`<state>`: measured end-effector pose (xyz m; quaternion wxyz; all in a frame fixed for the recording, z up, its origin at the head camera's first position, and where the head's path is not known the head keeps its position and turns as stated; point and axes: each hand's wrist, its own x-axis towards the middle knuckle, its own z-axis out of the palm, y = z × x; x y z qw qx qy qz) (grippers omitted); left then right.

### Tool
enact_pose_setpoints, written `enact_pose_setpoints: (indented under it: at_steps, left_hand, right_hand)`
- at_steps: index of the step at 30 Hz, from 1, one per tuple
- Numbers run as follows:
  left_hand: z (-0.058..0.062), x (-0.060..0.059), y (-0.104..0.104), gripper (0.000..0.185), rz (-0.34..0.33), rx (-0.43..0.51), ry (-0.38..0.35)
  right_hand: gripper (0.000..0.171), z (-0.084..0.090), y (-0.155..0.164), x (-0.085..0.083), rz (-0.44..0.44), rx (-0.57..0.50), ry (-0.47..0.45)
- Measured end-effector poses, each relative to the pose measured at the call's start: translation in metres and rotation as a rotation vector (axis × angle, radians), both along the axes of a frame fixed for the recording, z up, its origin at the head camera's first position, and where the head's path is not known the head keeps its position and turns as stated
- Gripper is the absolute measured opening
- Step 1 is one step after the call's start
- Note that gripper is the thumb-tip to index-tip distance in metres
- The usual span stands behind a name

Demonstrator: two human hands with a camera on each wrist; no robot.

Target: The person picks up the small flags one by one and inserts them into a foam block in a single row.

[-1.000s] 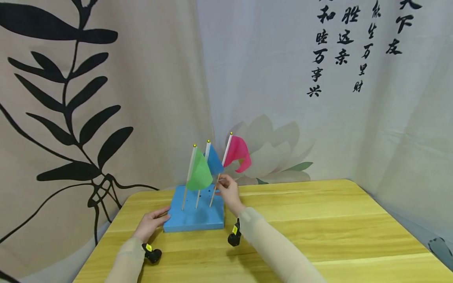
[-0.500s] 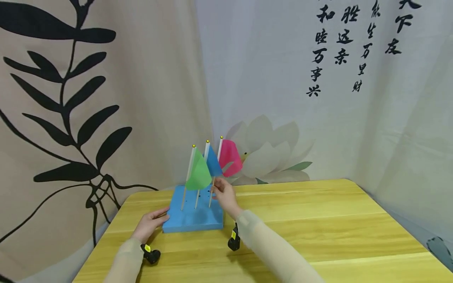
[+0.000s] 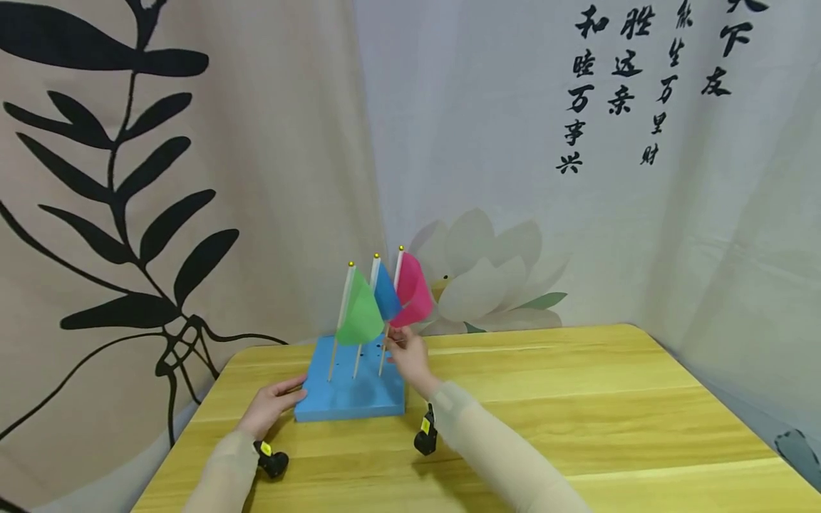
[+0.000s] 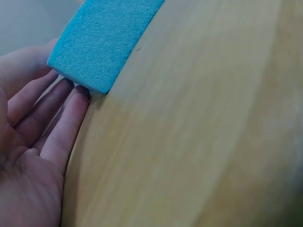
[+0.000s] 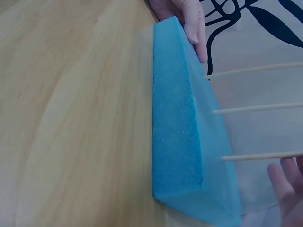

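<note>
While the left hand [image 3: 269,407] lies flat with straight fingers against the near left corner of the blue foam block [image 3: 353,392], the right hand [image 3: 408,354] pinches the thin wooden stick of the pink flag [image 3: 410,292], low down, just above the foam. That flag stands rightmost in a row with the blue flag [image 3: 386,293] and the green flag [image 3: 359,313], all three planted upright in the block on the yellow wooden table [image 3: 577,413]. I judge the stick fragile: a sideways pull could snap it or tear the hole wider, leaving the flag leaning. Should the steadying fingers slip, the light block might lift or skid, and the crowded neighbouring flags could be knocked askew.
</note>
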<state>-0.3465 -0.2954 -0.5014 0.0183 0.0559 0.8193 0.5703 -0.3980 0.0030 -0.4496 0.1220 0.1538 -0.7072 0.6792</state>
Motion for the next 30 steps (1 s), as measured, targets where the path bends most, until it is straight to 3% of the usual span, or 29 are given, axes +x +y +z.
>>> enact_pose_setpoints:
  at_steps: [7,12,18,21,27,30]
  left_hand:
    - [0.004,-0.005,0.001,0.058,0.014,0.016,-0.017]
    - [0.008,-0.007,0.009,0.056,0.008,0.011,0.002]
    - [0.002,-0.010,0.019,0.057,-0.012,0.027,-0.011]
    - [0.002,-0.016,0.018,0.056,-0.013,0.037,-0.012]
    - [0.014,-0.021,0.010,0.053,-0.022,0.025,-0.038]
    - [0.024,-0.021,0.005,0.054,-0.049,-0.010,-0.043]
  right_hand:
    - [0.014,0.007,0.005,-0.001,-0.019,0.047,-0.028]
    - [0.016,0.001,0.023,-0.008,-0.004,0.064,-0.017]
    - [0.018,-0.009,0.066,-0.013,-0.025,0.121,-0.002]
    - [0.018,-0.004,0.091,-0.013,-0.040,0.148,0.016]
    - [0.018,0.007,0.138,-0.016,-0.099,0.196,-0.001]
    - [0.018,0.004,0.161,-0.021,-0.144,0.239,-0.012]
